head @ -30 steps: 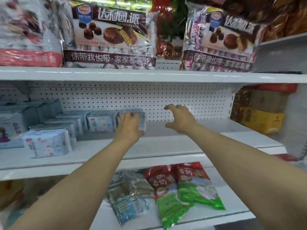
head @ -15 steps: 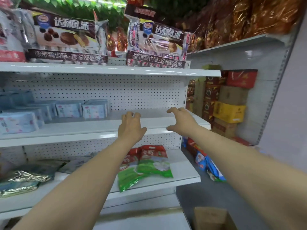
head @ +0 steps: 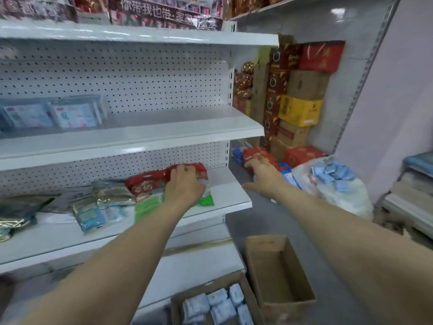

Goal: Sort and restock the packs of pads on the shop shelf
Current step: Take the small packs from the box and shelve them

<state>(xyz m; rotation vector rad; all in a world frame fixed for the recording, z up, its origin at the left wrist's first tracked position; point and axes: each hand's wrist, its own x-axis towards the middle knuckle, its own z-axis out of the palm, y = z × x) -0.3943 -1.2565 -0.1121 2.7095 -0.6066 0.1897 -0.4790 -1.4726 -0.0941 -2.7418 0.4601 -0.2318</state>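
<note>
1. The left hand (head: pixel 185 184) is stretched forward in front of the lower board of the shelf unit (head: pixel 140 137). Its grip is wide, with the fingers only a little bent, and it holds nothing.
2. The right hand (head: pixel 264 178) reaches past the right end of the shelf unit. The thumb is spread, the grip is wide, and nothing is in it.
3. The packs of pads (head: pixel 54 112) stand on the middle board of the shelf unit, far to its left end, against the back wall with holes.
4. More loose packs (head: pixel 218 303) lie in a cardboard box (head: pixel 203 287) on the floor at the foot of the shelf unit. An empty box (head: pixel 278 277) stands just beside it.
5. A white bag (head: pixel 346 200) with small blue packs (head: pixel 332 174) lies on the floor to the right of the shelf unit.
6. Red and green snack bags (head: pixel 150 184) lie on the lower board, partly behind the left hand.
7. Cartons (head: pixel 300 111) are stacked to the right of the shelf unit.
</note>
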